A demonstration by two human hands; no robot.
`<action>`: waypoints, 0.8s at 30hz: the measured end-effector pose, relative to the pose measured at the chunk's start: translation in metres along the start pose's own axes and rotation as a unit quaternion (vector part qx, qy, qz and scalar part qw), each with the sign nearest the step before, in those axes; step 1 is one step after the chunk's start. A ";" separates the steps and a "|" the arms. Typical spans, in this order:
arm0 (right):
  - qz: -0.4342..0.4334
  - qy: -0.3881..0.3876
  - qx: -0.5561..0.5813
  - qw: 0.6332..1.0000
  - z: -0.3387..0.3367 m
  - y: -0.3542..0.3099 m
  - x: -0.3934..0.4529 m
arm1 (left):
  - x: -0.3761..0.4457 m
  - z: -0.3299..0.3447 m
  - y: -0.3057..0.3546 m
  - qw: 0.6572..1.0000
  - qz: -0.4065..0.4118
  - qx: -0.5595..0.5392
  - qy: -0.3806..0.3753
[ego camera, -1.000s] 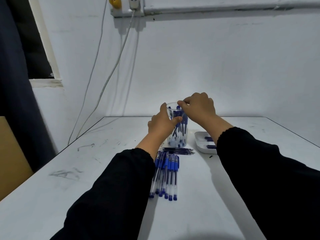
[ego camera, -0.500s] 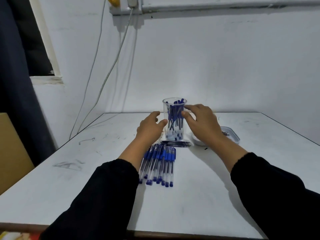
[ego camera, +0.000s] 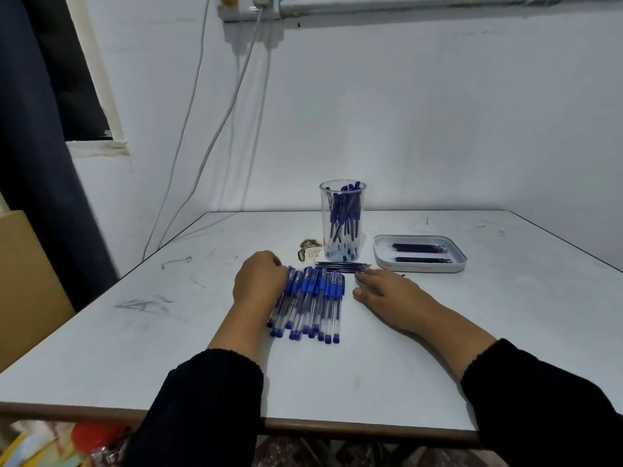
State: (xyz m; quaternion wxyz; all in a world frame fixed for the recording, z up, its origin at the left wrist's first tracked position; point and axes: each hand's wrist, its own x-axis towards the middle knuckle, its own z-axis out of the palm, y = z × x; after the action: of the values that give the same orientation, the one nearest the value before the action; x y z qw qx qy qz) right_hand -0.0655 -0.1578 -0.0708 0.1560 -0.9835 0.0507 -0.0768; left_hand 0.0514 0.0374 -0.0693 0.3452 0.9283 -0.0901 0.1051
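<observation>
Your left hand [ego camera: 259, 281] curls over the left side of the pens [ego camera: 313, 305] and hides its fingers, so whether it grips one cannot be told. The dark sticks [ego camera: 418, 247] in the tray [ego camera: 419, 268] are too small to name. The top edge cuts off the socket strip [ego camera: 249, 5]. The clutter [ego camera: 67, 443] under the table [ego camera: 168, 365] is blurred.

White wall [ego camera: 438, 112], scuffed white table [ego camera: 505, 332].

One clear cup [ego camera: 343, 192] near the far edge of the table [ego camera: 168, 348] holds standing pens [ego camera: 342, 215], too crowded to count. One white tray [ego camera: 382, 256] carries two refill bundles [ego camera: 418, 248]. Roughly ten blue-capped pens [ego camera: 313, 305] lie in one row mid-table, with one loose refill bunch [ego camera: 340, 266].
</observation>
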 end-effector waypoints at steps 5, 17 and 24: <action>0.000 -0.044 -0.036 0.998 0.002 -0.001 0.000 | 0.002 0.005 -0.002 0.998 -0.027 0.044 -0.021; 0.000 -0.046 -0.029 0.999 0.002 -0.001 -0.003 | 0.004 0.006 0.000 0.998 -0.039 0.047 -0.031; 0.002 -0.050 -0.033 0.998 0.000 -0.003 -0.004 | 0.003 0.003 -0.001 0.999 -0.027 0.021 -0.022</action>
State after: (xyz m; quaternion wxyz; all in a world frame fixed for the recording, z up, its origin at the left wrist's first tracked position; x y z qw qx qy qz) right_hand -0.0689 -0.1544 -0.0708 0.1261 -0.9905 0.0476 -0.0253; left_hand 0.0547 0.0359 -0.0716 0.3263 0.9395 -0.0699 0.0774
